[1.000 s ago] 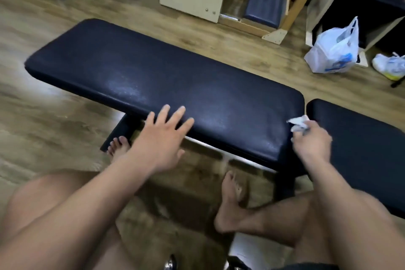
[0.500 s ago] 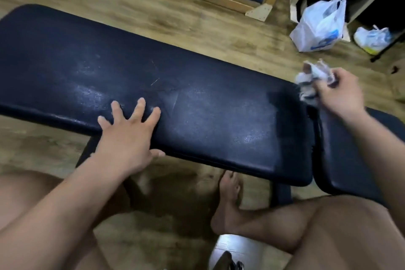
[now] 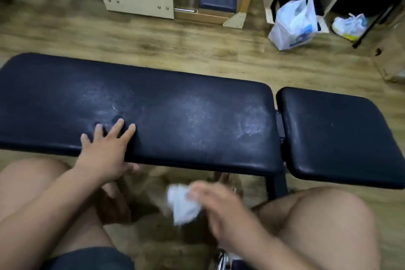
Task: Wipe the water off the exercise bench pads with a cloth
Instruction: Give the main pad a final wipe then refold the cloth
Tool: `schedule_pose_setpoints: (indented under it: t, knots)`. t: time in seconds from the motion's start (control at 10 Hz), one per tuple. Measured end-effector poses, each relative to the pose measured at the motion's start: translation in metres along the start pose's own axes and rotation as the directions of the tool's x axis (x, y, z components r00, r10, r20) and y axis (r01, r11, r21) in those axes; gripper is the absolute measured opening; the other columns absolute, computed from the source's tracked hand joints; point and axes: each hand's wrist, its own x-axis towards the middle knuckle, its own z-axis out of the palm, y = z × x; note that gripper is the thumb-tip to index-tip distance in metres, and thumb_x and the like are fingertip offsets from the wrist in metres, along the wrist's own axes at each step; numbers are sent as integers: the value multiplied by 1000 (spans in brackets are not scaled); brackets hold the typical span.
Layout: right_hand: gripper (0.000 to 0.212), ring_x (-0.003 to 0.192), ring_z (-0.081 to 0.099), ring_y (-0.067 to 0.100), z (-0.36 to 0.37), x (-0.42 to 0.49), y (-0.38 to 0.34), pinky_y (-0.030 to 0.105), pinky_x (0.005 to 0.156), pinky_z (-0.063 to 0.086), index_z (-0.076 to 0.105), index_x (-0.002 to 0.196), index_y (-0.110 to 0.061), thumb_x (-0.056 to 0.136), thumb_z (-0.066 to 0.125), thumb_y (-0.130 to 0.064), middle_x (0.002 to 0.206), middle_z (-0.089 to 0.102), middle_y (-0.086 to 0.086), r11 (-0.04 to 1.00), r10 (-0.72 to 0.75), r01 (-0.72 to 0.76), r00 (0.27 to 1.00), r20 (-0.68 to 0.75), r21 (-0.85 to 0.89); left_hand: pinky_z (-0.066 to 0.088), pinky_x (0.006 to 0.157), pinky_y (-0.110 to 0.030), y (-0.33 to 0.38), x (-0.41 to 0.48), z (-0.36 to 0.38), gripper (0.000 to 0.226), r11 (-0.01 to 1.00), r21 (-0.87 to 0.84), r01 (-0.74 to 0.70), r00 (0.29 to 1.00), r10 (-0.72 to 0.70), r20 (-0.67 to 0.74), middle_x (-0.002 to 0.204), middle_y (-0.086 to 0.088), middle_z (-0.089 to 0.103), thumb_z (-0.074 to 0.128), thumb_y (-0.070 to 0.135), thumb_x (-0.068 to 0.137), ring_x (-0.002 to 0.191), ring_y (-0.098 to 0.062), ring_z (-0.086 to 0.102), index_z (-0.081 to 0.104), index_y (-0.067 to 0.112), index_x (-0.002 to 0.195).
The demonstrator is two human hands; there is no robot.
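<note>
**A:** Where is the cloth?

**B:** The cloth [image 3: 183,205], a crumpled white wad, is gripped in the right hand [image 3: 221,206]. It sits below the near edge of the long pad [image 3: 175,116], off the vinyl and above the floor between the person's bare knees. The right fingers [image 3: 203,189] curl over the top of the wad, pinching it; this part of the view is blurred, so the exact grip is hard to make out.

**A:** And the other hand?

**B:** The left hand [image 3: 105,155] lies flat on the near edge of the long pad, left of its middle. Its fingers are spread apart, and the tips dent the cushion.

**A:** What does the counter look like?

**B:** It has two dark navy vinyl cushions with rounded corners. The long pad shows pale, hazy, speckled patches across its middle and right end. The short pad [image 3: 335,136] lies just beside the long pad's right end, with a narrow gap and a dark bracket between them.

**A:** Any containers?

**B:** Beyond the long pad's far right corner, a white plastic bag [image 3: 294,22] stands on the wooden plank floor [image 3: 153,44], bulging; its contents are hidden. A smaller knotted bag [image 3: 349,25] lies right of it.
</note>
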Motion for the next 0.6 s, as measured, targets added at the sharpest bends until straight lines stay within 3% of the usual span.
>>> schedule_pose_setpoints:
  t: [0.1,0.2,0.3,0.4,0.5,0.6]
  knots:
    - [33,96,61,4,-25,1,44,15,84,44,67,107,-17,86,53,5,105,69,-3,830,427,-199,827,-366,520,30,117,-45,52,-42,-1,72,904,-387,-183,966,93,-240,155,-1,39,69,48,85,141,-25,38,42,24,146]
    - [30,83,66,18,-42,-5,49,25,74,52,63,101,-9,86,48,12,91,69,11,433,633,-111,744,-214,895,47,102,-33,106,-80,-3,40,550,-809,-207,978,131,-161,119,3,69,72,38,86,112,-15,63,66,19,121]
    - [28,86,65,31,-36,-14,45,40,75,54,53,110,0,85,52,13,99,65,28,132,610,-49,791,-42,990,56,80,-35,159,-115,9,34,254,-956,-143,980,174,-100,86,9,75,72,51,72,83,-12,70,73,26,95]
    - [39,90,63,35,-36,-17,35,42,78,54,51,113,1,77,61,9,105,61,30,72,569,17,820,-56,997,58,76,-39,166,-121,14,23,189,-957,-222,974,84,-209,82,9,76,73,43,69,78,-13,71,72,28,87]
    - [55,82,65,27,-39,-19,35,36,64,56,50,116,-13,66,71,-5,100,63,18,-38,602,90,797,-49,995,50,67,-27,154,-121,1,9,179,-932,-316,948,16,-318,71,11,69,67,22,70,67,-9,62,66,26,79]
    - [64,83,62,18,-40,-22,38,31,69,52,51,123,-27,65,79,-27,99,61,8,222,652,-26,747,-128,975,40,60,-23,145,-125,-17,4,211,-913,-349,936,24,-352,64,13,57,61,21,73,62,-6,49,58,23,73]
